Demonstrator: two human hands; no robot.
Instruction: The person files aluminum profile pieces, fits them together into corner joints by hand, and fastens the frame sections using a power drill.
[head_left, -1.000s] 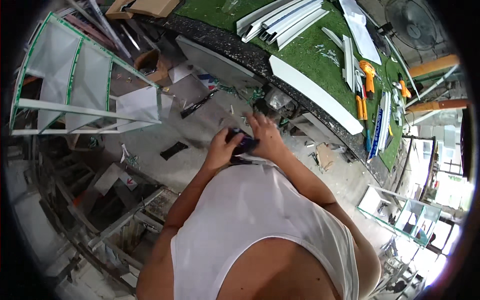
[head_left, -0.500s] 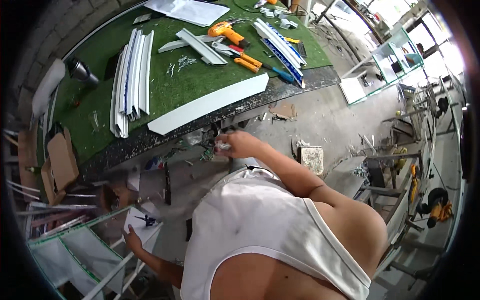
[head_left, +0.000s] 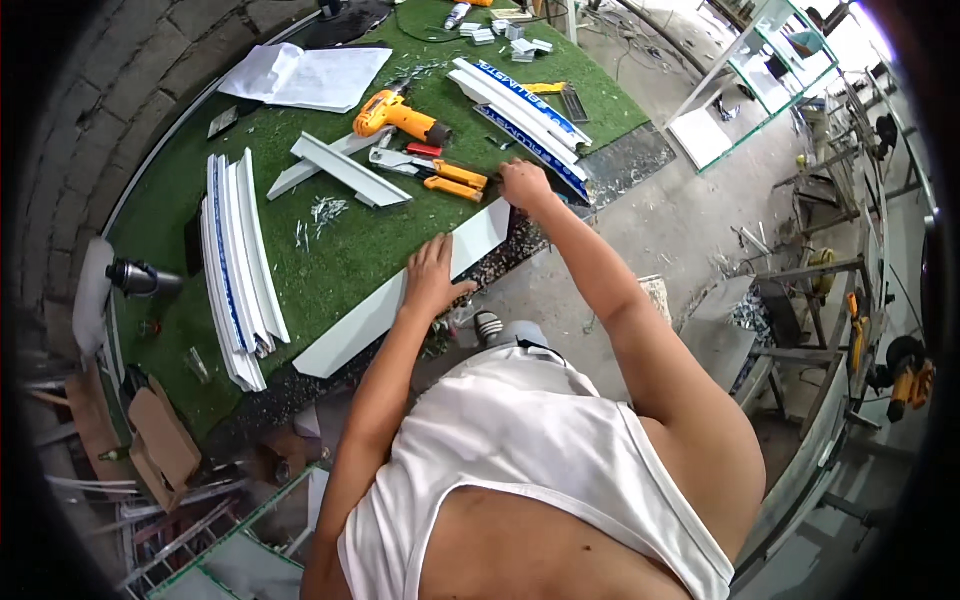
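A long white flat profile strip [head_left: 370, 312] lies along the near edge of a bench covered in green turf [head_left: 340, 250]. My left hand [head_left: 432, 277] rests flat on the strip near its middle, fingers spread. My right hand [head_left: 524, 184] closes on the strip's far right end, beside orange-handled snips [head_left: 450, 180]. An orange and black power drill [head_left: 398, 116] lies farther back, next to a short white angled profile [head_left: 345, 168].
A stack of long white profiles [head_left: 235, 268] lies at the bench's left. More white profiles with blue film [head_left: 520, 100] sit at the back right, white sheets [head_left: 305, 75] at the back. Loose screws [head_left: 322, 210] dot the turf. A glass-and-metal frame [head_left: 760, 90] stands on the floor to the right.
The view has swung up onto the bench. My left hand has come up from below and now lies on the white strip; my right hand has moved to the strip's end.
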